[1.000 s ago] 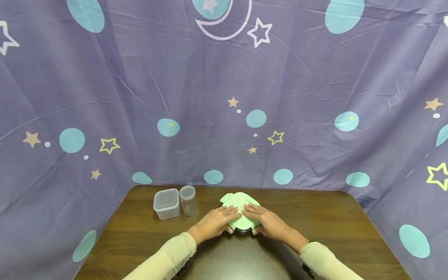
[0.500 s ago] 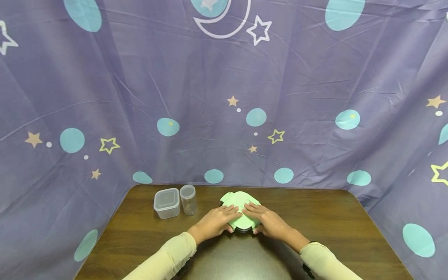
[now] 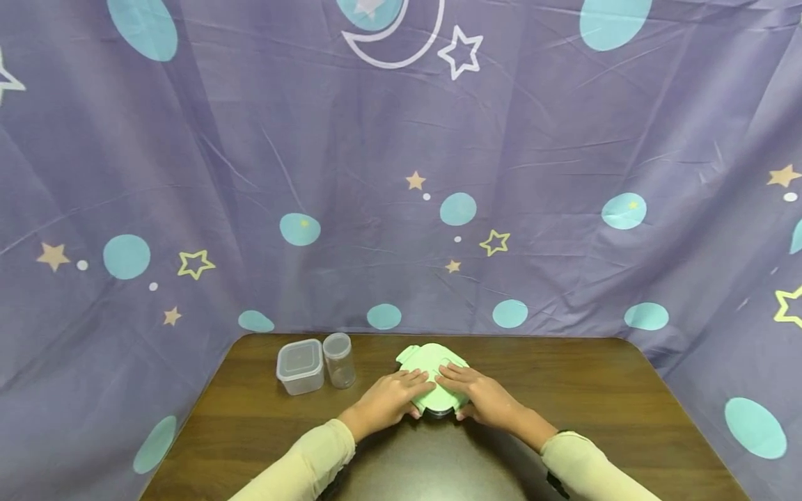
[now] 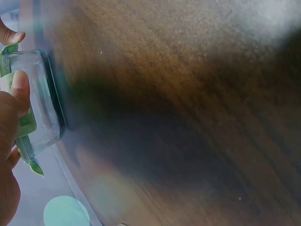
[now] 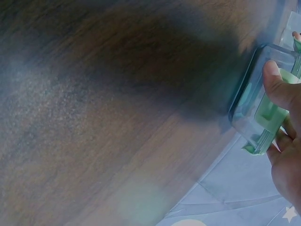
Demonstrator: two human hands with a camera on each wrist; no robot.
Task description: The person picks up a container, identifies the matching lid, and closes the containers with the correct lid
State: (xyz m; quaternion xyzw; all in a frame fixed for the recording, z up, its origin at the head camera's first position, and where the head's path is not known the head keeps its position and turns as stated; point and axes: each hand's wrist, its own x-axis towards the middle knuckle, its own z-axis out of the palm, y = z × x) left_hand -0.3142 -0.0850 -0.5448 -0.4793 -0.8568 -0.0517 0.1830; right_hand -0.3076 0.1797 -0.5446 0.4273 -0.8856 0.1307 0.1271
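A glass food container with a light green snap lid sits on the table, turned cornerwise in the head view. My left hand grips its left side, fingers over the lid and thumb against a green side flap. On the right side my right hand does the same, its thumb beside another flap. A flap at the back left sticks outward. The palms cover part of the lid.
A square clear plastic box with a lid stands at the table's back left. Beside it is a tall clear jar with a round lid. Behind the wooden table hangs a purple patterned curtain.
The head view has shifted slightly. Both hands keep the same hold on the food container, and it stays in place.
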